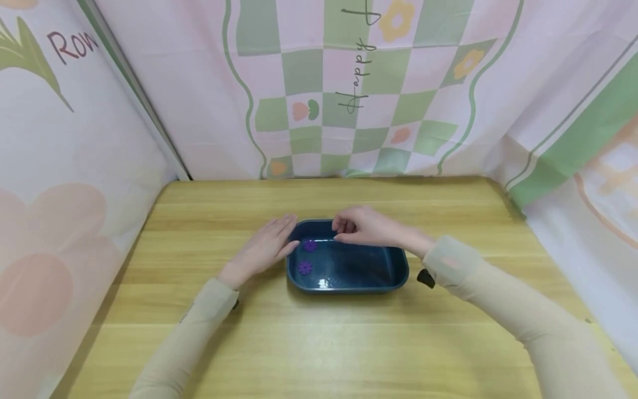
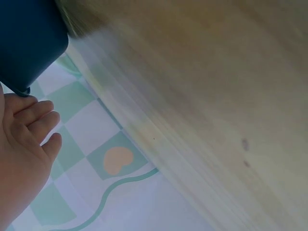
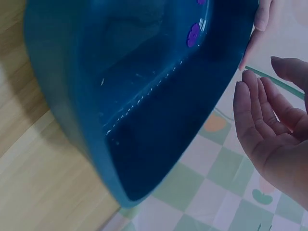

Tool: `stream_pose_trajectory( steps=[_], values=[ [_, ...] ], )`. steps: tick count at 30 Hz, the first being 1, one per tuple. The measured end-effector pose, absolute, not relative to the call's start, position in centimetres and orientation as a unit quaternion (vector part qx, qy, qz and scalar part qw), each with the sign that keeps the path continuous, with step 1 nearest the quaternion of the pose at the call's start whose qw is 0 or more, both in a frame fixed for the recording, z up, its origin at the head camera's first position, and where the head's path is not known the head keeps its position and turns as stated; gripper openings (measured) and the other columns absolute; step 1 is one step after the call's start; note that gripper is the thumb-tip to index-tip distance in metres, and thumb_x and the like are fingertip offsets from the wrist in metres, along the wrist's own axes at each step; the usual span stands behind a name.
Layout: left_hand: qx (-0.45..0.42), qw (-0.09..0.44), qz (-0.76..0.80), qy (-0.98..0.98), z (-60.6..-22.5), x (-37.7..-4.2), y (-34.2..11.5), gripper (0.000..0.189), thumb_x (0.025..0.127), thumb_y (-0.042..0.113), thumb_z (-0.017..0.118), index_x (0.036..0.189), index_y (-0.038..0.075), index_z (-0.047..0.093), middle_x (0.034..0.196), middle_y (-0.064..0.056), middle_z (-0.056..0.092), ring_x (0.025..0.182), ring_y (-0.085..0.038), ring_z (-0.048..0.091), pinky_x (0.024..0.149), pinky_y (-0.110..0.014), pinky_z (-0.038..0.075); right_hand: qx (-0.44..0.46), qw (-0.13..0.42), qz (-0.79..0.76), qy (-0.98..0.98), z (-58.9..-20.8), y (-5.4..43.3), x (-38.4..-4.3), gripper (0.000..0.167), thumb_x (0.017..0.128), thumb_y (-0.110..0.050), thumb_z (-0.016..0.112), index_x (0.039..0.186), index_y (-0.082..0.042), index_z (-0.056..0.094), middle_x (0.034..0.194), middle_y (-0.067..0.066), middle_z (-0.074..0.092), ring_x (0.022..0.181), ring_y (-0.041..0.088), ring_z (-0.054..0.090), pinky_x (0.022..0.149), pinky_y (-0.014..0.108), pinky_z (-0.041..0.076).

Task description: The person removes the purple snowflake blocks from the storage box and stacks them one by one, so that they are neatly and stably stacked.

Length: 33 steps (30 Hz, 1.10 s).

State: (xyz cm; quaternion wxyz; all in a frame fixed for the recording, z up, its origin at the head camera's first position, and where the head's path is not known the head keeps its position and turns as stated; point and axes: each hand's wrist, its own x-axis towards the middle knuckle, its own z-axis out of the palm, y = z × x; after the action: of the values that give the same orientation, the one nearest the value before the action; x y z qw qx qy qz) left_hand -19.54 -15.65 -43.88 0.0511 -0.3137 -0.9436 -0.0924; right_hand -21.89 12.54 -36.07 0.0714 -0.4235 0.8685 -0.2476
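A dark blue rectangular basin [image 1: 349, 289] with rounded corners stands on the wooden table. Two purple flower-shaped pieces [image 1: 305, 268] lie inside near its left end; one purple piece [image 3: 193, 35] shows clearly in the right wrist view. My left hand [image 1: 264, 246] rests at the basin's left end, fingers extended along the outside and thumb at the rim. In the left wrist view its fingertips are right at the rim. Over the far side of the basin hovers my right hand [image 1: 366, 226], fingers loosely bent, with nothing visible between thumb and fingers in the right wrist view.
The wooden table [image 1: 319, 343] extends around the basin. Behind it hangs a checked green and pink curtain [image 1: 344, 133], with more printed fabric [image 1: 65, 166] at the left and right sides. A dark wrist strap piece [image 1: 426, 278] shows below the right sleeve.
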Motion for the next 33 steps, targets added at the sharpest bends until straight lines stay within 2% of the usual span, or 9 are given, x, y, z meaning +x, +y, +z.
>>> stream_pose_trajectory(
  steps=[4, 10, 17, 24, 33],
  values=[
    [-0.311, 0.05, -0.094, -0.944, -43.9, -19.6, -15.6, 0.062, 0.106, 0.041, 0.04, 0.152, 0.0, 0.034, 0.158, -0.018, 0.038, 0.149, -0.03, 0.035, 0.124, -0.048, 0.03, -0.432, 0.074, -0.245, 0.865, -36.2, 11.6, -22.4, 0.019, 0.09, -0.018, 0.072, 0.1, -0.001, 0.07, 0.089, 0.005, 0.072, 0.076, 0.011, 0.066, 0.072, 0.031, 0.061],
    [-0.311, 0.054, -0.097, -0.944, -44.1, -19.7, -15.8, 0.061, 0.106, 0.041, 0.04, 0.152, 0.0, 0.035, 0.158, -0.017, 0.039, 0.148, -0.03, 0.036, 0.124, -0.047, 0.03, -0.436, 0.086, -0.227, 0.866, -36.7, 10.3, -23.2, 0.02, 0.09, -0.019, 0.071, 0.101, -0.002, 0.07, 0.091, 0.005, 0.072, 0.078, 0.01, 0.066, 0.074, 0.028, 0.06],
    [-0.318, 0.068, -0.095, -0.941, -44.3, -19.9, -15.9, 0.06, 0.106, 0.039, 0.043, 0.151, -0.001, 0.038, 0.156, -0.018, 0.041, 0.147, -0.03, 0.039, 0.123, -0.048, 0.032, -0.453, 0.106, -0.238, 0.852, -37.1, 9.2, -22.9, 0.018, 0.09, -0.015, 0.07, 0.101, -0.001, 0.068, 0.092, 0.007, 0.071, 0.078, 0.013, 0.066, 0.074, 0.034, 0.062],
    [-0.319, 0.058, -0.094, -0.941, -44.3, -19.9, -15.8, 0.061, 0.106, 0.039, 0.042, 0.151, -0.001, 0.036, 0.157, -0.018, 0.04, 0.147, -0.031, 0.038, 0.123, -0.049, 0.031, -0.462, 0.116, -0.233, 0.848, -38.4, 8.5, -23.1, 0.019, 0.09, -0.018, 0.071, 0.1, -0.002, 0.068, 0.093, 0.008, 0.071, 0.076, 0.01, 0.065, 0.072, 0.025, 0.06],
    [-0.316, 0.053, -0.092, -0.943, -44.4, -20.1, -16.0, 0.061, 0.107, 0.039, 0.041, 0.152, -0.001, 0.035, 0.157, -0.018, 0.039, 0.148, -0.03, 0.037, 0.124, -0.048, 0.031, -0.463, 0.139, -0.23, 0.844, -39.3, 7.5, -23.4, 0.017, 0.089, -0.013, 0.072, 0.101, -0.001, 0.067, 0.096, 0.01, 0.071, 0.078, 0.012, 0.065, 0.073, 0.023, 0.058]
  ],
)
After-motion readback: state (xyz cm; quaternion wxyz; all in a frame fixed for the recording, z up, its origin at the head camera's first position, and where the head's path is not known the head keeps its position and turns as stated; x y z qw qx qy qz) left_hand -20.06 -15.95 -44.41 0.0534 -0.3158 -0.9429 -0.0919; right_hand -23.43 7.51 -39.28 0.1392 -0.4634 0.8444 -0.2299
